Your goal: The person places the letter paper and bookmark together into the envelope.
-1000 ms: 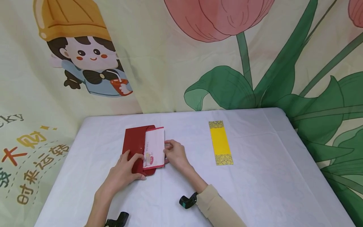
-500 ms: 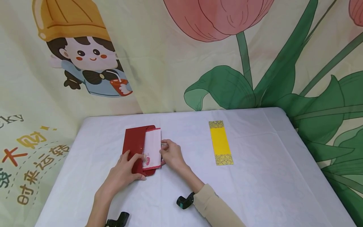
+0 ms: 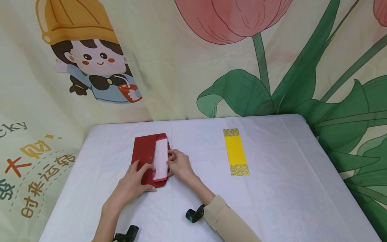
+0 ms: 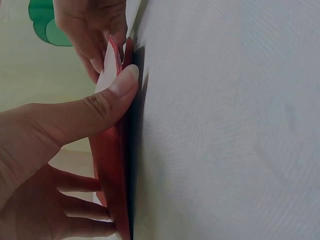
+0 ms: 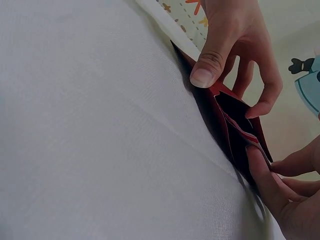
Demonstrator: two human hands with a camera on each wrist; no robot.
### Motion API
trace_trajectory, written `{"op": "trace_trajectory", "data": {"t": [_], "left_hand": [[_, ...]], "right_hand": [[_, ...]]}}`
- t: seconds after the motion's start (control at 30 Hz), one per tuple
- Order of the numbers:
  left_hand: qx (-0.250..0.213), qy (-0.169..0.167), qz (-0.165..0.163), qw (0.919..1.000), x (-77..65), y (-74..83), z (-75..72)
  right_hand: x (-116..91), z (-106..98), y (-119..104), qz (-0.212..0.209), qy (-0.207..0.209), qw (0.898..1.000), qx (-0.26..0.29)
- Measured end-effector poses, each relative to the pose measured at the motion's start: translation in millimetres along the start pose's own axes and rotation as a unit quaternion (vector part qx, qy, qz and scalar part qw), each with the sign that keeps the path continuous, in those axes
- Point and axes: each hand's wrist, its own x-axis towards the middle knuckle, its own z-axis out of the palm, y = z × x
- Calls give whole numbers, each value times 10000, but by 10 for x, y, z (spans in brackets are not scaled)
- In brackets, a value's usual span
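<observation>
A dark red paper envelope (image 3: 142,148) lies on the white-covered table, left of the middle in the head view. My left hand (image 3: 132,181) grips it, thumb along the near edge and fingers over the top. A white folded paper (image 3: 161,158) with red edges sits partly inside the envelope's open right side. At its right edge, my right hand (image 3: 181,166) pinches the paper between thumb and fingers. In the right wrist view the envelope's mouth (image 5: 232,107) gapes, with the paper's red edge within. The left wrist view shows my left thumb (image 4: 107,102) against the envelope's side.
A yellow paper strip (image 3: 235,151) with gold patterned ends lies to the right on the white tablecloth (image 3: 281,188). Behind the table hangs a printed cloth (image 3: 169,77) with flowers and a cartoon figure. Each wrist wears a black camera.
My right hand has moved left with the white paper, which has slid further into the red envelope; less of it shows. The left hand keeps its place on the envelope.
</observation>
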Motion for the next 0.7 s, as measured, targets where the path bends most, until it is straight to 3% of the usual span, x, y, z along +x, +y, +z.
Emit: {"op": "trace_trajectory", "data": {"t": [0.23,0.7], "left_hand": [[54,7,-44,10000,11,-3,12],[106,57,-25,9999,0,-33,7]], "right_hand": [[25,79,-23,104,-108,9993,338],[66,212,-19,110,-229,9989,384]]}}
